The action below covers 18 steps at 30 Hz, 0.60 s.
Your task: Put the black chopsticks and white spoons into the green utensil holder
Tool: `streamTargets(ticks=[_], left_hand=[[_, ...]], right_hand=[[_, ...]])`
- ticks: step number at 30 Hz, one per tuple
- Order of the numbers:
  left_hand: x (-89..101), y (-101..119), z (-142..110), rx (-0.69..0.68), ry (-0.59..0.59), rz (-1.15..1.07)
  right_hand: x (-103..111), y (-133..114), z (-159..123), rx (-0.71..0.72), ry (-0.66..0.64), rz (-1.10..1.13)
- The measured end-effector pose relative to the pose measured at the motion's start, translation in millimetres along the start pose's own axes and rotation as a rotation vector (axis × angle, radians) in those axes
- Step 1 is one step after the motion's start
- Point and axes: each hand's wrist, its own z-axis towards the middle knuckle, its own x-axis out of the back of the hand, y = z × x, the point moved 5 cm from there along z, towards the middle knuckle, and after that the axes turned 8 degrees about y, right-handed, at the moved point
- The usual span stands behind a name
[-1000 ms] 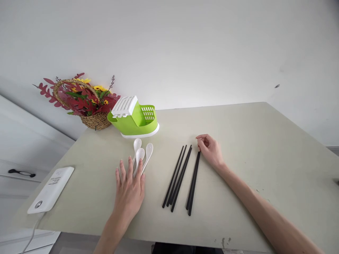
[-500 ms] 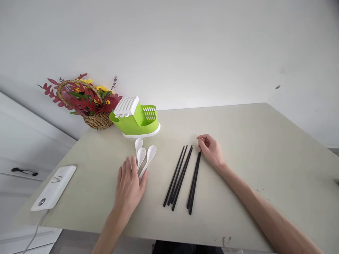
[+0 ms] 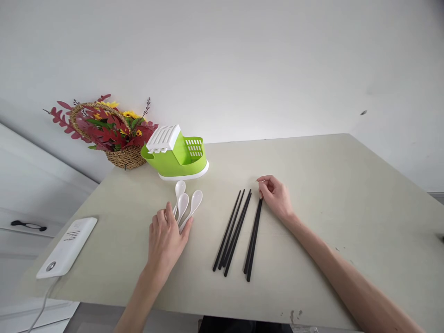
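Three white spoons lie on the table with their bowls pointing away from me. My left hand is over their handles, fingers bent, with the handles gathered between thumb and fingers; the handle ends are hidden. Several black chopsticks lie right of the spoons, in a left group and a right pair. At the thin far ends of the right pair, my right hand is closed, its thumb and fingers on the tips. A green utensil holder with a white slotted top stands behind the spoons.
A wicker basket of red leaves and yellow flowers stands at the back left beside the holder. Near the left table edge lies a white device with a cable hanging off. A wall borders the table behind.
My left hand's fingers have bent further around the spoon handles, and the hand has shifted slightly left. My right hand stays at the chopstick tips. The whole view has shifted slightly.
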Motion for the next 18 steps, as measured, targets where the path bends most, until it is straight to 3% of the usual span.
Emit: streamTargets(ticks=[18], left_hand=[[-7.2,-0.5,4.5,-0.035,0.005,0.023]], right_hand=[[0.5,-0.2,-0.4,0.002,-0.001,-0.006]])
